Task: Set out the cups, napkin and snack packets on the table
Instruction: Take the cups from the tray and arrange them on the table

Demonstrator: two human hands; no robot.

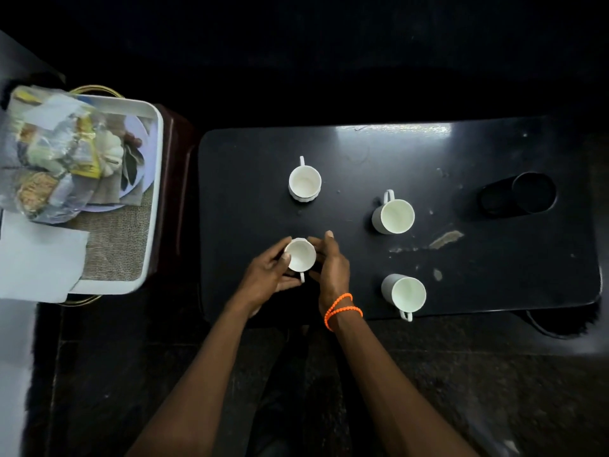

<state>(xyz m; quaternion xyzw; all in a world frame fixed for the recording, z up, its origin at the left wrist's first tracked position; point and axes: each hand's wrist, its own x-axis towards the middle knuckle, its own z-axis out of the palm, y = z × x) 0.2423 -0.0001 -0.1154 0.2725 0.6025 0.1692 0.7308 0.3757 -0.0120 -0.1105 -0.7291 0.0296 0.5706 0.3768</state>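
Several white cups stand upright on a black table (494,285). My left hand (268,273) and my right hand (331,265) wrap around the near-left cup (300,253), whose handle points toward me. Another cup (304,182) stands farther back, a third cup (395,215) sits to the right of centre, and one more cup (407,293) is near the front edge. Clear snack packets (56,153) lie heaped in a white tray (155,192) to the left. A white napkin (39,255) rests at the tray's near end.
A black round container (524,196) lies on the table's right side. Scuffs and crumbs mark the table top around the middle right. The tray sits on a dark stand (179,179) beside the table, with a woven mat (115,245) inside it. Dark floor lies below.
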